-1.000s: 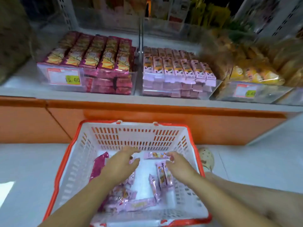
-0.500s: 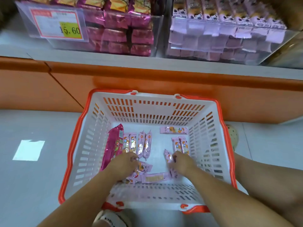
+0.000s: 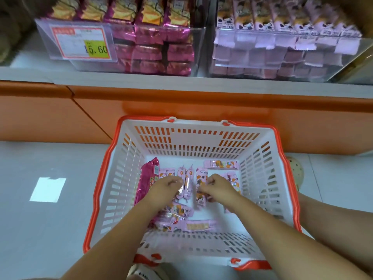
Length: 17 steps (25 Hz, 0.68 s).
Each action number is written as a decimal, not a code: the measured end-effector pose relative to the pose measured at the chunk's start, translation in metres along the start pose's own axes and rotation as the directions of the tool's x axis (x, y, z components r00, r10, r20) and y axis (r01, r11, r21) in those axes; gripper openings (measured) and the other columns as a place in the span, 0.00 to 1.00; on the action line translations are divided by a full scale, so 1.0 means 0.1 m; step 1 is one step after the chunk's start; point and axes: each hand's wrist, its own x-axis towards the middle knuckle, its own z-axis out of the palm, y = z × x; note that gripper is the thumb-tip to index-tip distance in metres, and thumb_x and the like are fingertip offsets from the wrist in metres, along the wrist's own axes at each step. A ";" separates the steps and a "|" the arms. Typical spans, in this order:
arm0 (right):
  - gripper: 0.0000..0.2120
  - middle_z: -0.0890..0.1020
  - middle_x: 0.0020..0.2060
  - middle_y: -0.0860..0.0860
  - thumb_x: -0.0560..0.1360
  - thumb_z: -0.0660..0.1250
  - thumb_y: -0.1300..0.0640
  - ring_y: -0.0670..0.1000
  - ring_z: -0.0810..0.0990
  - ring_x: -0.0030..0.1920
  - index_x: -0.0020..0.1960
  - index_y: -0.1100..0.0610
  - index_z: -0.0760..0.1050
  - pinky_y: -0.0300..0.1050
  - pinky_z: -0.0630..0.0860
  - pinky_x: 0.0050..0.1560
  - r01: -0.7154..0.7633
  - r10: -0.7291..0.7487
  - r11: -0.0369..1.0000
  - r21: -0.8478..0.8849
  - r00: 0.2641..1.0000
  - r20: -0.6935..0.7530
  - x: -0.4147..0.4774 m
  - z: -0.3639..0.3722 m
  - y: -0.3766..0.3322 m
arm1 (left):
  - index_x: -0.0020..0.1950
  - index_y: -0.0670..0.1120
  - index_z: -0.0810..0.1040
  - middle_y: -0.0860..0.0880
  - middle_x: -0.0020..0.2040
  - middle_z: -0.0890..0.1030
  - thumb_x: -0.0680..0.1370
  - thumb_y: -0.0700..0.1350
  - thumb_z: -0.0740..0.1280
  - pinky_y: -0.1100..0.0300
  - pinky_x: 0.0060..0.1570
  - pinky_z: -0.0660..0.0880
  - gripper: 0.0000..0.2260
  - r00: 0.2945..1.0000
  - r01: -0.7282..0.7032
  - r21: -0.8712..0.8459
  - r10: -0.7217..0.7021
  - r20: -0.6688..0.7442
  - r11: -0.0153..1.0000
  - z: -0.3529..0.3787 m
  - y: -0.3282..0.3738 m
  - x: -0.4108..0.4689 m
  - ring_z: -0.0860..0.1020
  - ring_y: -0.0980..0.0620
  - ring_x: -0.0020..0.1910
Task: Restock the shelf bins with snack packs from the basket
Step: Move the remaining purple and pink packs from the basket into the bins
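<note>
While both hands dig in basket [image 3: 197, 126]: pickup step; left hand [image 3: 165, 187] fingers curled round snack packs [image 3: 189, 178] at floor centre, right hand [image 3: 219, 188] pinches one beside. Next: lift clear, load pale-pink shelf bin [image 3: 282, 53].

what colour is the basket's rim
Orange-red rim on a white slotted basket; the head view shows it best.

Bare forearms [image 3: 119, 231], white lettered shoe [image 3: 149, 273]
</note>
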 end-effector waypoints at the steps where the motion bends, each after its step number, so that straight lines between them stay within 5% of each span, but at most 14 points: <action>1: 0.10 0.77 0.36 0.51 0.73 0.70 0.57 0.51 0.77 0.37 0.43 0.55 0.68 0.47 0.75 0.40 0.008 -0.014 0.995 0.103 0.998 0.057 -0.11 -0.03 -0.10 | 0.66 0.47 0.75 0.45 0.54 0.81 0.80 0.51 0.62 0.62 0.40 0.76 0.16 1.000 0.000 -0.090 0.000 0.001 0.996 0.00 0.06 -0.03 0.79 0.50 0.47; 7: 0.10 0.82 0.44 0.48 0.76 0.68 0.49 0.46 0.79 0.43 0.56 0.50 0.78 0.40 0.75 0.38 0.102 -0.139 0.972 0.213 0.975 0.171 -0.67 -0.08 -0.21 | 0.60 0.48 0.80 0.48 0.53 0.84 0.78 0.51 0.66 0.50 0.58 0.77 0.13 0.994 0.008 -0.500 0.046 0.095 0.866 0.02 0.31 -0.26 0.82 0.51 0.55; 17: 0.14 0.83 0.51 0.53 0.76 0.67 0.46 0.52 0.77 0.49 0.60 0.47 0.79 0.50 0.71 0.49 0.156 -0.215 0.925 0.348 0.966 0.140 -1.10 -0.09 -0.04 | 0.51 0.45 0.83 0.44 0.49 0.85 0.76 0.46 0.70 0.60 0.45 0.81 0.07 0.988 -0.153 -0.484 0.138 -0.066 0.862 0.13 0.59 -0.75 0.83 0.51 0.46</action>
